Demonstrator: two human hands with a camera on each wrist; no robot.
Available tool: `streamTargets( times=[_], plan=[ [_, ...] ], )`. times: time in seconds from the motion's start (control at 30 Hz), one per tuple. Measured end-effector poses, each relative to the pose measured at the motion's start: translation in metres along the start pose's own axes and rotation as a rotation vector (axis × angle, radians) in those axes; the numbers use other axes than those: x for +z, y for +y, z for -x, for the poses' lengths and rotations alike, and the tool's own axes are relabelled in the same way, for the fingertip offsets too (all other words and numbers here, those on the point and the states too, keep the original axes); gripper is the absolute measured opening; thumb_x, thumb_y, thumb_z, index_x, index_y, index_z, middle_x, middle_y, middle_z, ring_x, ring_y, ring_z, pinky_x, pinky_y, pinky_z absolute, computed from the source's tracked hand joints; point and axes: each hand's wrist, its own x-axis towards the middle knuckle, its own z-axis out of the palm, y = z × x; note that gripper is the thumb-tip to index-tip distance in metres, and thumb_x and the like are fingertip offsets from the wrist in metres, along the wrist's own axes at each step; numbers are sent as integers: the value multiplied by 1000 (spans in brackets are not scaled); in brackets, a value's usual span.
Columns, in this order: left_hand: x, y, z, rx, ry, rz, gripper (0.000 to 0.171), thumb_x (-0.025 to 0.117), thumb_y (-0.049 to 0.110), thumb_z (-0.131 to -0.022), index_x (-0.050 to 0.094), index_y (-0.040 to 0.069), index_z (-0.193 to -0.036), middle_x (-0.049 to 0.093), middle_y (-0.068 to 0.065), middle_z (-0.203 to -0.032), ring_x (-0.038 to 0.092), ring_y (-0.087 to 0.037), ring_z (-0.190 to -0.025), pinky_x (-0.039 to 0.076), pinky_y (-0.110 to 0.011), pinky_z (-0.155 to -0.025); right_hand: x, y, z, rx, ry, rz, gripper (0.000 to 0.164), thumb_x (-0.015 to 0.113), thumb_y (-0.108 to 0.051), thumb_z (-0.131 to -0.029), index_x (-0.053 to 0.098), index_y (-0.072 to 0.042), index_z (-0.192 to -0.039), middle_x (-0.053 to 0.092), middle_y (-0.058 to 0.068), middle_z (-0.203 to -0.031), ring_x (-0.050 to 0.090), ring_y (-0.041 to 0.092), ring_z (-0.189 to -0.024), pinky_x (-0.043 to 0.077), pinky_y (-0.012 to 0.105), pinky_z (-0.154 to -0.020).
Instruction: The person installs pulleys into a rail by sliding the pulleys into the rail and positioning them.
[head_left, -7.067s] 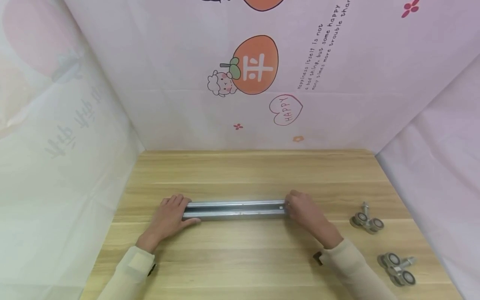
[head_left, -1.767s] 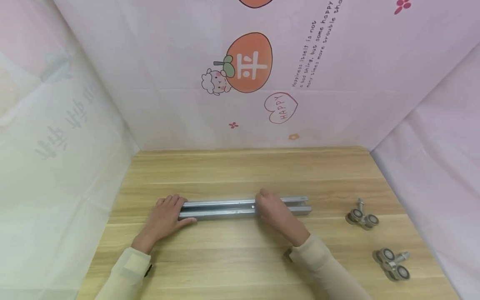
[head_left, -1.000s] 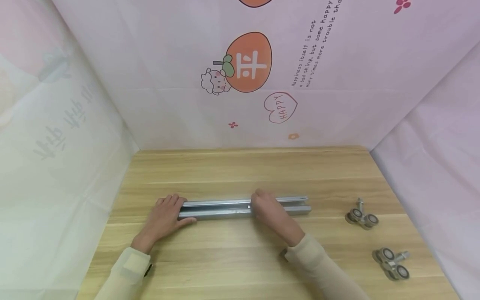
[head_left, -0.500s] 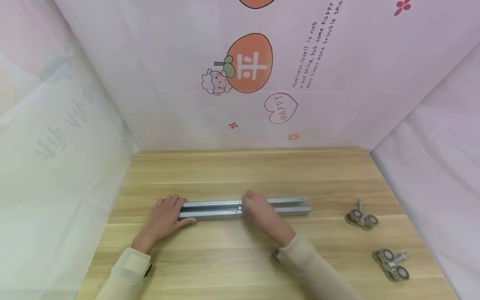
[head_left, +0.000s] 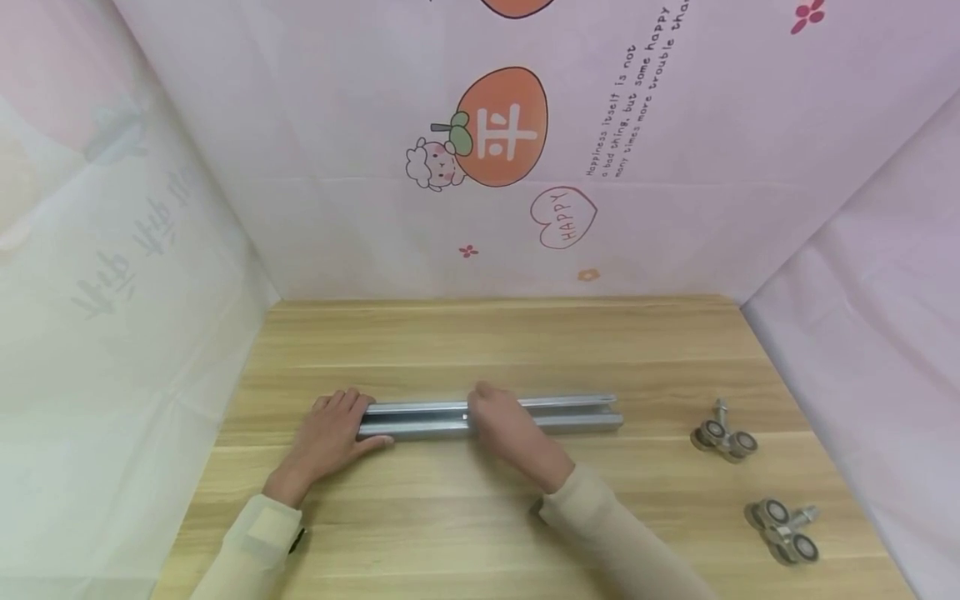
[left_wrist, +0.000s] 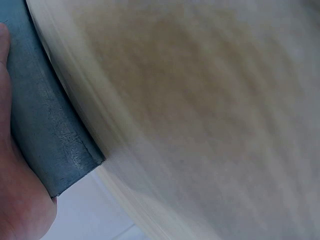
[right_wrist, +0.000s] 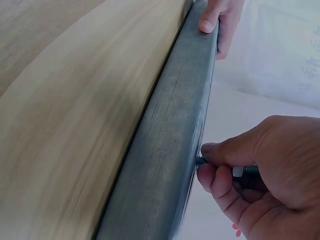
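Observation:
A grey metal channel rail (head_left: 566,422) lies crosswise on the wooden table, its slot facing up. My left hand (head_left: 330,437) grips its left end, thumb on the near side and fingers over the far side. The left wrist view shows that hand's edge beside the end of the rail (left_wrist: 55,120). My right hand (head_left: 510,429) is at the middle of the rail. In the right wrist view its thumb and fingers pinch a threaded bolt (right_wrist: 238,171) with a nut, which sticks out of the slot. Whatever the bolt is fixed to inside the rail is hidden.
Two roller trolleys with twin wheels and bolts lie on the table's right side: one farther back (head_left: 723,433), one nearer (head_left: 783,529). Printed cloth walls (head_left: 360,242) close off the back and both sides of the wooden table (head_left: 420,517).
My right hand has slid left along the rail with the bolt, from the rail's right end to about its middle. My left hand keeps its grip on the left end.

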Motion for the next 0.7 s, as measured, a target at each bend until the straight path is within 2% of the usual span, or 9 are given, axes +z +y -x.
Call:
streamTargets(
  times=[0.33,0.7],
  plan=[
    [-1,0,0,-4,-2,0,80,47,80,-79,59,12,-119,59,-6,-110,53,-24,-100,41,-47,-90,0,-3,-4,-4,-5,20,10,67,3,-75,64,-4,-81,53,2,-76,46,11,-57,44,20,-50],
    [-1,1,0,-1,-2,4,78,50,78,-79,59,12,-120,60,-7,-111,53,-24,-100,41,-47,-89,0,-7,-7,-6,-25,8,7,66,2,-78,64,-4,-82,52,2,-76,45,10,-57,42,18,-50]
  ],
)
